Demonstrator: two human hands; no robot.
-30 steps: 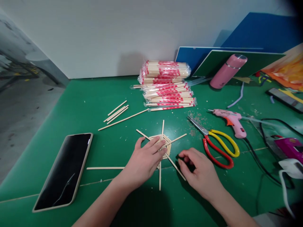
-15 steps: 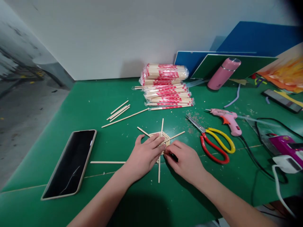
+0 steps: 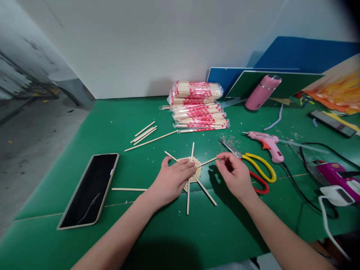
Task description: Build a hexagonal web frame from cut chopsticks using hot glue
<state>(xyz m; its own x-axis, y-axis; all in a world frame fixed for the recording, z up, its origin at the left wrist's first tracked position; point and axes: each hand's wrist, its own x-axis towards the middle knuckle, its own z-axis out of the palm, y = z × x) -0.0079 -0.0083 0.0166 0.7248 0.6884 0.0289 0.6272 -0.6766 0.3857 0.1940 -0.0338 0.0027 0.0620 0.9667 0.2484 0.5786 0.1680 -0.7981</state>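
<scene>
A web-shaped frame of wooden chopsticks (image 3: 199, 173) lies flat on the green table, its spokes pointing outward from several nested rings. My left hand (image 3: 176, 174) rests flat on the frame with fingers stretched out, hiding its middle and left side. At the outer end of the upper-right spoke (image 3: 208, 162), the fingertips of my right hand (image 3: 234, 174) are pinched on the stick. That hand also covers part of the scissors (image 3: 260, 168), which have one yellow and one red handle. A lone chopstick (image 3: 128, 189) lies left of my left hand.
Wrapped chopstick packs (image 3: 198, 108) are piled against the wall. Short cut sticks (image 3: 144, 135) lie left of them. A phone (image 3: 90, 191) is at the left. On the right are a pink glue gun (image 3: 267, 143), pink bottle (image 3: 263, 93), purple power strip (image 3: 337, 174) and cables.
My right hand has moved from the frame's right edge up and outward to the upper-right spoke's end, uncovering the lower-right spoke. My left hand stays on the frame. The view has shifted slightly.
</scene>
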